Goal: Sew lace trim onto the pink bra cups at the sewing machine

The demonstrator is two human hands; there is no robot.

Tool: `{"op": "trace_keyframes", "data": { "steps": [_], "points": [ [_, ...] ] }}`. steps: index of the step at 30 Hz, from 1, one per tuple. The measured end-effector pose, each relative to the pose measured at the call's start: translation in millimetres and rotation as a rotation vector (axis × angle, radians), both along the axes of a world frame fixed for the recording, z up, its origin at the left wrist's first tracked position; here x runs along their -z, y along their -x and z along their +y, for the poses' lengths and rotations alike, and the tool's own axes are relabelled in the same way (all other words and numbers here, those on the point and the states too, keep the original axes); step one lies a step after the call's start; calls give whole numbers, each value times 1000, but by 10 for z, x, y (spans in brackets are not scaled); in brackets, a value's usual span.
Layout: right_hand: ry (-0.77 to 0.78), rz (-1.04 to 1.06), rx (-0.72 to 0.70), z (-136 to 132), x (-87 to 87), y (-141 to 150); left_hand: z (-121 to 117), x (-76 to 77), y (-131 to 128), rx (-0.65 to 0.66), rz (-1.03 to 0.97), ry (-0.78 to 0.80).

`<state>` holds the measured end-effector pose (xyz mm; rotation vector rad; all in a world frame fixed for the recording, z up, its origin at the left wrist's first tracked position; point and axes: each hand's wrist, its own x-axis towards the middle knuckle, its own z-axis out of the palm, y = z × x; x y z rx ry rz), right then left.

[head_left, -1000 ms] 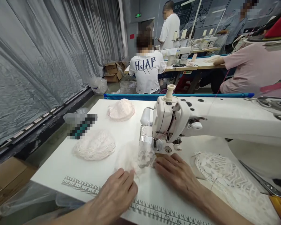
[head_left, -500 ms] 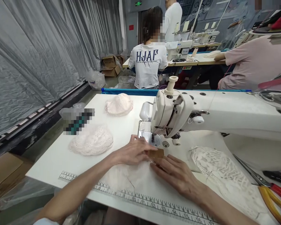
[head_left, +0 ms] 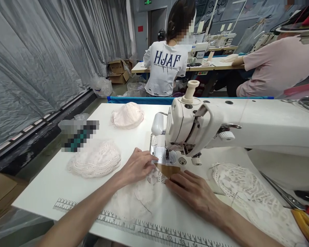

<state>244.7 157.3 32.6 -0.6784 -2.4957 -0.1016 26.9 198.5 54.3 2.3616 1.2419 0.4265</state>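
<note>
Sheer lace piece [head_left: 131, 200] on the white table [head_left: 41, 187], its far patterned edge near your left fingertips and against the brown piece [head_left: 168, 170], just short of the presser foot [head_left: 167, 154]. Your left hand [head_left: 138, 166] touches the lace edge; whether it pinches or merely presses cannot be told. Your right hand [head_left: 187, 185] lies palm down, fingertips at the brown piece; its grip is likewise uncertain. The step in hand appears to be aligning the edge for stitching; the next move would call for you to keep it flat and guide it under the foot, fingertips clear of the needle. Ruler markings [head_left: 167, 234] near you show 10, 12 and 13. Beyond the sewing machine [head_left: 208, 120], a co-worker's shirt [head_left: 167, 65] reads "HJAF" above a smaller line; a farther machine [head_left: 199, 49] shows "KI".
</note>
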Motion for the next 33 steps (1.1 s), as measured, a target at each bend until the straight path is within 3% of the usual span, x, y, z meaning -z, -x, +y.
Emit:
{"op": "trace_keyframes", "data": {
  "steps": [19,24,27,33],
  "points": [
    [-42,-63,5,30,8,30,11,132,-14,39,51,-170],
    [-61,-69,49,19,26,13,49,131,-76,-55,109,-434],
    [-77,-53,82,4,58,-2,-43,68,-147,-97,118,-578],
    [-76,-22,118,-19,81,-5,-335,3,-257,44,219,-431]
  ]
}}
